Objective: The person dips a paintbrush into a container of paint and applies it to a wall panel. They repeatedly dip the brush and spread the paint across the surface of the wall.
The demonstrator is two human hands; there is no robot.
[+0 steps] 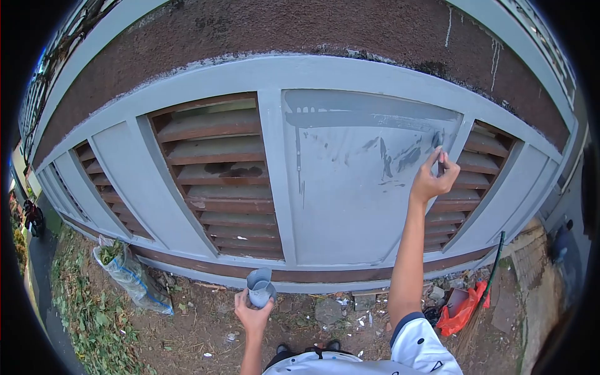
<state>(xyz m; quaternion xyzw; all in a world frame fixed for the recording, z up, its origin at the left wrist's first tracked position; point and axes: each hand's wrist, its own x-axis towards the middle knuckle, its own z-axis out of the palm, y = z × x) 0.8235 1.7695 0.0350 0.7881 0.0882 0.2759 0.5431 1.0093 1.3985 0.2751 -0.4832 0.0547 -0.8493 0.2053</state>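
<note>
Probably light, the cup (260, 291) is clasped low by our left hand (252, 317), our right hand (431, 181) pinching a brush (437, 139) by the panel (340, 212).

I can read no text, label, brand, number or sign anywhere in my view, from nine o'clock to three.

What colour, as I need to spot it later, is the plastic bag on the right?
The bag is bright orange-red, seen best in the head view.
</note>
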